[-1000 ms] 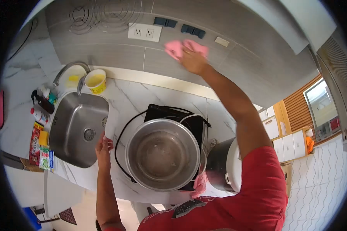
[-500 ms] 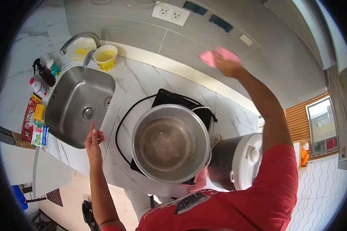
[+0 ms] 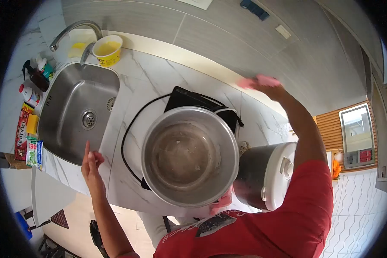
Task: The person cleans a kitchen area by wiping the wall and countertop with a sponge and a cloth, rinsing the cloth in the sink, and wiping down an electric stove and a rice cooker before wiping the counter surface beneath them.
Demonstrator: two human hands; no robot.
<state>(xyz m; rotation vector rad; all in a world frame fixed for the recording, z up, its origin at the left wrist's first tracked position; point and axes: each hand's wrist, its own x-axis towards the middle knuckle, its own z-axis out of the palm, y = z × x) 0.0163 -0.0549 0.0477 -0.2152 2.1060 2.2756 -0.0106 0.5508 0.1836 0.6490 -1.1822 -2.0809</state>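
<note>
My right hand (image 3: 272, 89) is on a pink cloth (image 3: 267, 80) at the grey tiled wall (image 3: 228, 47), low down near the pale ledge; the cloth hides most of the fingers and is slightly blurred. Beside the front edge of the steel sink (image 3: 69, 107), my left hand (image 3: 91, 165) hovers with the index finger stretched out and the others loosely bent, holding nothing. Between my arms a large metal pot (image 3: 185, 157) sits on a black flat cooker (image 3: 176, 101); its bottom looks brownish and stained.
A white-lidded cooker (image 3: 266, 176) stands right of the pot. A black cord (image 3: 129, 129) curves around the pot's left side. By the faucet (image 3: 75, 28) is a yellow tub (image 3: 107, 51). A spray bottle (image 3: 36, 77), sponge (image 3: 32, 124) and packets line the sink's left.
My right hand has moved down and to the right along the wall with the pink cloth. The view has shifted, and my left hand stays near the sink edge.
</note>
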